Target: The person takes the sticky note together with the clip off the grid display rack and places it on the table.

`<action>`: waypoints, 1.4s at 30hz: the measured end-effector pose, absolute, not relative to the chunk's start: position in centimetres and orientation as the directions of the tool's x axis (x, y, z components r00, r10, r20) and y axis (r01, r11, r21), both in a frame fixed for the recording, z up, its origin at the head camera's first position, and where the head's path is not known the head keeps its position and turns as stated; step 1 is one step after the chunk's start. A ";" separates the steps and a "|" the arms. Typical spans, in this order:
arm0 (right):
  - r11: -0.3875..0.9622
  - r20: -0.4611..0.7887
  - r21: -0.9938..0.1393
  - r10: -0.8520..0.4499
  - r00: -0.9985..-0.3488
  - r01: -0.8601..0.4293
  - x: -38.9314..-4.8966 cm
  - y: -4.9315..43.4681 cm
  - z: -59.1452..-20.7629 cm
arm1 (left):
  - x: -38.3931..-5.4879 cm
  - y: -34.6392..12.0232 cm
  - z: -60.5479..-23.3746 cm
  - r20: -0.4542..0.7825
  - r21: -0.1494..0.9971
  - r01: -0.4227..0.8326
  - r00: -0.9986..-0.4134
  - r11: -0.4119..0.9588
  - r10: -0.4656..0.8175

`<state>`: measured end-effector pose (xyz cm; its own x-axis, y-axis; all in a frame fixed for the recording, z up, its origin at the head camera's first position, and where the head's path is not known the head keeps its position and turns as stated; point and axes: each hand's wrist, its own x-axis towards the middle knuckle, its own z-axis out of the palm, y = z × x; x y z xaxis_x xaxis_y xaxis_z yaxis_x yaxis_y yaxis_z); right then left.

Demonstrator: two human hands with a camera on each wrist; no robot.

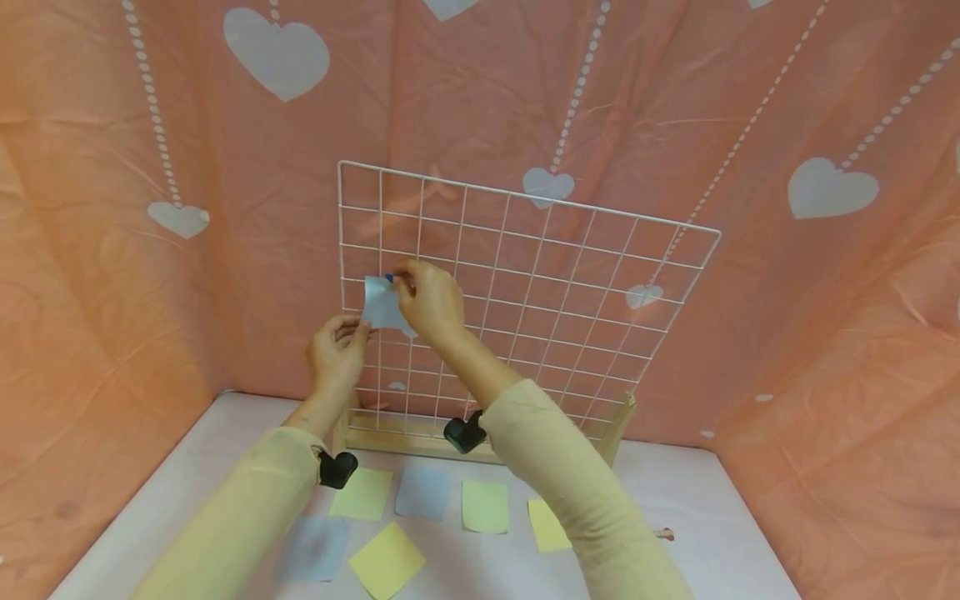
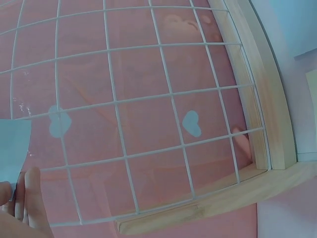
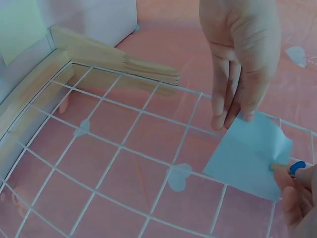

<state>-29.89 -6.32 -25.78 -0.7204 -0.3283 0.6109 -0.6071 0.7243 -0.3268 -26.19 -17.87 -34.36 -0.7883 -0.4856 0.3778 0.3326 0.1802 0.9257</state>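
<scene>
A light blue paper note point(image 1: 384, 305) is up against the left part of a white wire grid panel point(image 1: 517, 275). With thumb and fingers, my left hand point(image 1: 335, 354) pinches its lower left edge; in the right wrist view this hand point(image 3: 242, 54) comes down from above. My right hand point(image 1: 435, 304) is at the note's upper right, pinching a small wooden clothespin point(image 3: 280, 167) with a blue heart point(image 3: 297, 167) on it. The clothespin overlaps the edge of the note, which is bent there. Whether it also grips a wire, I cannot tell.
The grid stands in a wooden base point(image 1: 420, 444) on a white table point(image 1: 686, 500). Several green, blue and yellow notes point(image 1: 387, 562) lie in front of it. Another small clothespin point(image 1: 664, 533) lies right of my right sleeve. A pink cloth with hearts point(image 1: 750, 333) hangs behind.
</scene>
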 end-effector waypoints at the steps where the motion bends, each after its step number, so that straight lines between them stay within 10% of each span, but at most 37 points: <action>1: 0.713 0.619 -0.331 -0.330 -0.713 -0.618 -29.9 -6.3 -25.9 | -26.2 -17.9 -34.4 0.379 0.925 0.337 -0.788 0.175 -0.485; 19: 0.450 0.683 -0.568 -0.209 -0.700 -0.689 -30.1 -5.1 -26.9 | -25.4 -17.7 -34.9 0.368 0.929 0.335 -0.805 0.156 -0.465; 42: 0.193 0.534 -0.817 -0.100 -0.840 -0.543 -28.2 -1.4 -29.3 | -23.4 -18.1 -36.3 0.346 0.938 0.312 -0.854 0.150 -0.389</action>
<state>-28.22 -1.38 -29.28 -0.8396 -0.0999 0.5339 -0.5428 0.1932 -0.8174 -23.38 -18.12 -36.26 -0.8540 -0.3886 0.3459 0.3117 0.1501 0.9382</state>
